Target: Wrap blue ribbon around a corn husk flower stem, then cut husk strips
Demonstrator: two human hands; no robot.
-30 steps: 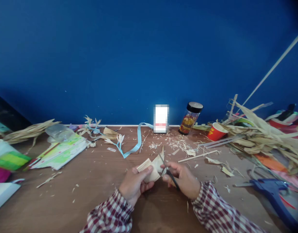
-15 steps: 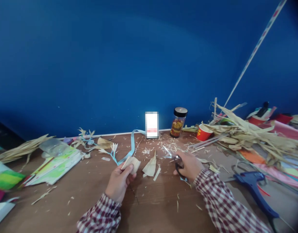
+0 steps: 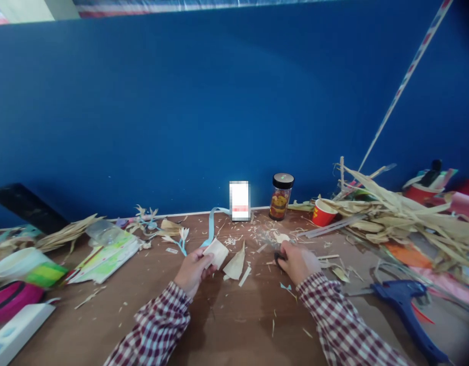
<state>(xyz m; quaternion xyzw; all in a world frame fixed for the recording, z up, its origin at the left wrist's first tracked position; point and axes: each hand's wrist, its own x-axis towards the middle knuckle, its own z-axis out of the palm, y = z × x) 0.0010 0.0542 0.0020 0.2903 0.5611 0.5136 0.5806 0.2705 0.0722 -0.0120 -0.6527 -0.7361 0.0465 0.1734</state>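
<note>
On the wooden table (image 3: 227,325), the left hand (image 3: 192,271) pinches a pale folded husk piece (image 3: 216,252) near the middle. Just right of it a pointed husk scrap (image 3: 235,265) lies flat. Further right, the right hand (image 3: 297,262) is clenched around scissors (image 3: 277,254), blades blurred. A blue glue gun (image 3: 404,305) lies near right.

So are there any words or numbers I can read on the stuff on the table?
No text here reads clearly.
Red paper cup: yellow marks, too blurred to read.
Jar: no readable label.
White card by the wall: blurred out.
Green printed sheet: print too small.
Husk piece in the left hand: plain.
</note>
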